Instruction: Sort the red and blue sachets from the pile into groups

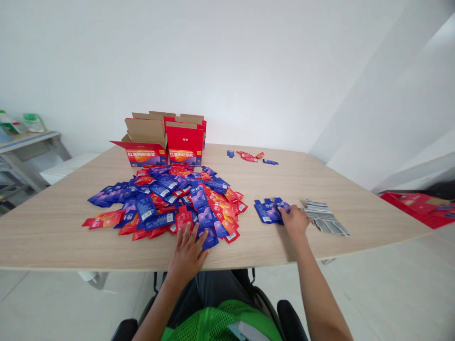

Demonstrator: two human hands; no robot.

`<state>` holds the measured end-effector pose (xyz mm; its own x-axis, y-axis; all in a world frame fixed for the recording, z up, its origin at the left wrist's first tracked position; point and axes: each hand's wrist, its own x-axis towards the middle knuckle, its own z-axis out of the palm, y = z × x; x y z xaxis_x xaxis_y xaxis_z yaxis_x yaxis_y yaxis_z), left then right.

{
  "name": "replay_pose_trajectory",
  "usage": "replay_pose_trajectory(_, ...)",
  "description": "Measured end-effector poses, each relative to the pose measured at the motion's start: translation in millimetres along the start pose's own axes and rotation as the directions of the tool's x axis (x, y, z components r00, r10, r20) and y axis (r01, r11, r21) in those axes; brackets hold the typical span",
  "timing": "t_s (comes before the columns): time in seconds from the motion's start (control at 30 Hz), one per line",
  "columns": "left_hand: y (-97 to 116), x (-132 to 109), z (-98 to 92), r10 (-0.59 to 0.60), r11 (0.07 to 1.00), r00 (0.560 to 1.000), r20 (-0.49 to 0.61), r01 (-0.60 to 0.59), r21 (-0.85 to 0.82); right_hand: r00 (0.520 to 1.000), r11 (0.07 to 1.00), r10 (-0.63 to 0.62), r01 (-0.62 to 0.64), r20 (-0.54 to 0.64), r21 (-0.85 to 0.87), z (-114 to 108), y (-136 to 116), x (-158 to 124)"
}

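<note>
A heap of blue and red sachets [165, 182] covers the left middle of the table. At its near edge my left hand [186, 253] lies with fingers spread, the tips touching a red sachet [184, 219] and a blue sachet [210, 239]. To the right, several blue sachets [266, 211] lie side by side in a small overlapping group. My right hand [295, 220] has its fingers closed on the rightmost blue sachet [280, 202] of that group; its fingertips are partly hidden. Just right of this hand is a stack of striped grey-and-white strips [324, 216].
Open red cartons [185, 144] stand behind the heap, flaps up. Farther back lie a few red sachets [249, 157] and blue sachets [270, 162]. The wooden table [106, 251] ends close to my lap. A red box [419, 208] is beyond its right edge; a side bench [28, 138] stands left.
</note>
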<state>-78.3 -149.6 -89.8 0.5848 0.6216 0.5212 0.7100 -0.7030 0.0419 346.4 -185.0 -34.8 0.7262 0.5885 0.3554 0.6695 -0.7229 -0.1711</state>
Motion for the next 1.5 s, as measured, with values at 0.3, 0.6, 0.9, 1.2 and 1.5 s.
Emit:
replay_pose_trajectory(0.3, 0.7, 1.6, -2.5, 0.006, 1.000, 1.000, -0.020, -0.006, -0.012, 0.973, 0.973, -0.230, 0.229, 0.037, 0.018, -7.3, -21.0, -14.2)
replay_pose_trajectory(0.6, 0.4, -0.6, -0.1, -0.005, 1.000, 1.000, -0.016, 0.005, -0.024, 0.918, 0.928, -0.368, 0.372, 0.151, 0.001, 5.1, -78.5, -73.5)
replay_pose_trajectory(0.9, 1.5, 1.5, -1.8, -0.021, 0.999, 1.000, 0.012, 0.022, -0.048, 0.924, 0.938, -0.346, 0.347, 0.163, 0.024, 0.2, -78.0, -92.5)
replay_pose_trajectory(1.2, 3.0, 1.4, -4.9, -0.030, 0.998, 0.999, 0.032, 0.032, -0.062, 0.955, 0.966, -0.260, 0.256, 0.144, 0.048, -3.6, -69.9, -44.2)
replay_pose_trajectory(1.5, 1.0, 0.1, -0.2, -0.018, 0.999, 1.000, 0.008, 0.018, -0.049, 0.867, 0.873, -0.485, 0.475, 0.112, 0.106, 4.6, -54.6, -61.7)
